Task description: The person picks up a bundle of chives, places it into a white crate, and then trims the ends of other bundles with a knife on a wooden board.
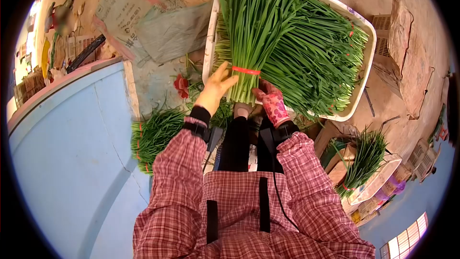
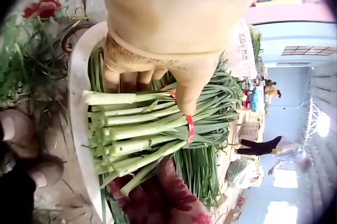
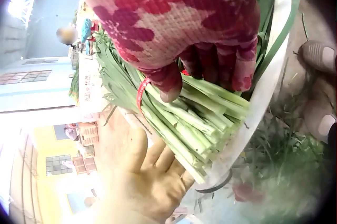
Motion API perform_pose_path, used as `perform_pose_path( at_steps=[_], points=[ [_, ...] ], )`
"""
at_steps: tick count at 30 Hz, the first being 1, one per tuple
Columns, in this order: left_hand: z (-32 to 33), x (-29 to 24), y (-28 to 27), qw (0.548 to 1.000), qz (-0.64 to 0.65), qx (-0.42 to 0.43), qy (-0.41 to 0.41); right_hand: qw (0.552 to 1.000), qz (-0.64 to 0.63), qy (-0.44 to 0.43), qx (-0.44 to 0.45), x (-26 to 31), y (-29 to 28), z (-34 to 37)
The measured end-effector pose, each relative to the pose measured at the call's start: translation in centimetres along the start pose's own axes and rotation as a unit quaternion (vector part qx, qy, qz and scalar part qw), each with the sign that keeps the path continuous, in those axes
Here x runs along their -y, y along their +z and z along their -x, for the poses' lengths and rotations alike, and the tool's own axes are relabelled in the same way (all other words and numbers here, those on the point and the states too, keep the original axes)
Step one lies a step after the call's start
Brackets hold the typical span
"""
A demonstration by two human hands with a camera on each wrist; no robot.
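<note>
A bundle of chives [image 1: 247,55], tied by a red band [image 1: 246,70], stands with its leaves pointing away and its pale cut stems [image 2: 131,134] toward the person. The left hand [image 1: 215,88], in a yellowish glove, lies along the bundle's left side. Its fingers are extended, and the thumb reaches the stems beside the band. In a red floral glove, the right hand [image 1: 272,101] holds the stems from the right, thumb [image 3: 171,87] over them and fingers curled at the side. More bundled chives [image 1: 316,52] fill the white crate [image 1: 366,62] beneath.
Another pile of chives [image 1: 158,136] lies on the left beside a blue wall-like panel [image 1: 72,144]. At the lower right, chives [image 1: 366,158] stick out of a box. Sacks [image 1: 167,33] cover the ground at the upper left; cardboard [image 1: 402,52] stands right of the crate.
</note>
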State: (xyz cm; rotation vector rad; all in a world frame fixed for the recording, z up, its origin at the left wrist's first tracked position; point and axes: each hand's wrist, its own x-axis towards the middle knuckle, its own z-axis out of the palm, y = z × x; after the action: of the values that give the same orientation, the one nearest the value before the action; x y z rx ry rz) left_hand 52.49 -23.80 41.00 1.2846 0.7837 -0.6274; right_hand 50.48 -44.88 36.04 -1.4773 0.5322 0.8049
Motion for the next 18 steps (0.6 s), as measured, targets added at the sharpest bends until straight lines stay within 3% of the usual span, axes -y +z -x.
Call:
perform_pose_path(
  at_steps=[3, 5, 6, 9, 13, 18],
  points=[
    [-0.2, 6.5, -2.2, 0.994, 0.015, -0.098, 0.053, 0.997, 0.03, -0.071, 0.008, -7.0, -1.4, -2.3],
    [2.4, 6.4, -1.4, 0.987, 0.001, -0.152, -0.042, 0.992, 0.108, -0.056, -0.016, -4.4, -0.8, -0.9],
    [2.8, 7.3, -1.6, 0.992, 0.015, -0.114, -0.055, 0.992, 0.117, -0.031, -0.031, -2.6, -0.2, -0.1],
    [3.4, 8.1, -0.1, 0.985, 0.089, -0.122, -0.082, 0.985, 0.168, -0.015, -0.04, -1.0, 0.3, 0.7],
    [2.5, 8.7, 0.3, 0.984, 0.09, -0.155, -0.024, 0.99, 0.131, -0.027, -0.05, -1.6, 0.7, 0.3],
    [2.0, 9.8, -0.5, 0.986, 0.088, -0.135, 0.031, 0.995, 0.1, -0.014, -0.024, -3.8, -0.2, -0.6]
  ],
)
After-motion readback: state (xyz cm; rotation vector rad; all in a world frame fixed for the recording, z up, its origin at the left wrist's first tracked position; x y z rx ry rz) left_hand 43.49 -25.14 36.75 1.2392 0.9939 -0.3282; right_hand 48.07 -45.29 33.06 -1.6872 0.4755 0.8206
